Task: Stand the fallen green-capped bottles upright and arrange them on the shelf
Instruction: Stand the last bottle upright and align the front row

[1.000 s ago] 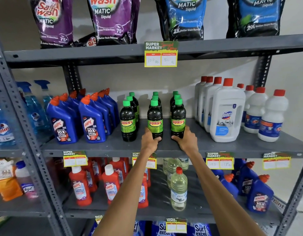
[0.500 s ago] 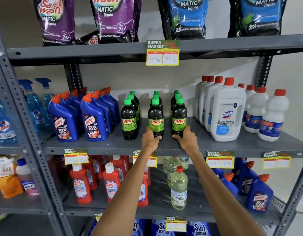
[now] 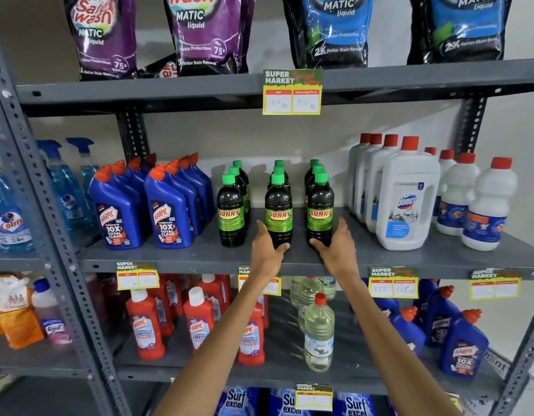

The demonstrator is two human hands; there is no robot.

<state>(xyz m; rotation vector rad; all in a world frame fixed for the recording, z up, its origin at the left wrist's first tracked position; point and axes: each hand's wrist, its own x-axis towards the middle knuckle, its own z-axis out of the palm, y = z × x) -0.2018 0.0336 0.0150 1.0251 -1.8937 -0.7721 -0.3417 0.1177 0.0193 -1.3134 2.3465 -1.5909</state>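
Middle shelf (image 3: 439, 259), as I see it: green-capped bottles (image 3: 229, 211) standing upright in three short rows, three deep, dark bodies with green SUNNY labels. My left hand (image 3: 267, 247) cups the base of the front bottle of the centre row (image 3: 278, 211), fingers curled round its foot; my right hand (image 3: 337, 247) is wrapped round the base of the front bottle of the right row (image 3: 320, 211). How firm either grip is, I cannot quite judge. Blue Harpic bottles (image 3: 169, 211) stand to the left, white Domex jugs (image 3: 406, 199) to the right.
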